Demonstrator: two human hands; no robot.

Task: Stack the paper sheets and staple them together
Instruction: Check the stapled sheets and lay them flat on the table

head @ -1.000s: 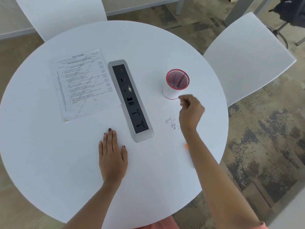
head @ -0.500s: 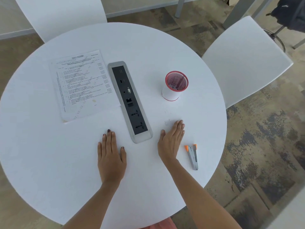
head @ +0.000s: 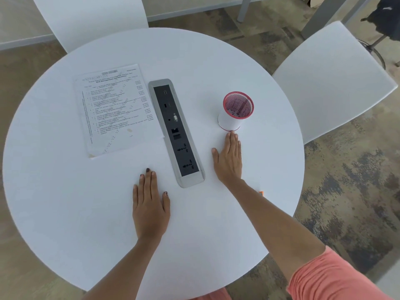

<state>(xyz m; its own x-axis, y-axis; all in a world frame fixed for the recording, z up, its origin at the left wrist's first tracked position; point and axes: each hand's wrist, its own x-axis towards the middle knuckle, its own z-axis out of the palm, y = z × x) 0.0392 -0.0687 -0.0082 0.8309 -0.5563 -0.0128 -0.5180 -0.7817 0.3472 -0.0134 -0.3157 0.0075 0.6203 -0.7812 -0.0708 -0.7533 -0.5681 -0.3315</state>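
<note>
On a round white bench, seen from above, a stack of white printed paper sheets lies flat at the far left, turned slightly. Its right edge meets a long grey and black power socket strip. A corner of a lower sheet shows at the stack's near left.

The socket strip runs down the middle of the bench, from far to near, and divides the papers from the right side. To its right stands an upright red mesh pen cup with a white wrap, well apart from the papers.

The left hand rests palm down, fingers straight and together, holding nothing, just left of the strip's near end. The right hand also lies flat and empty, fingers straight, between the strip and the cup; its middle fingertip touches the cup's base.

A small orange tip shows past the right forearm near the bench's right edge; the rest is hidden under the arm, which wears a salmon sleeve.

Bare bench spreads wide at the left and near the person, and beyond the strip's far end. One white chair stands close to the right edge, another white chair at the far left edge, on a mottled brown floor.
</note>
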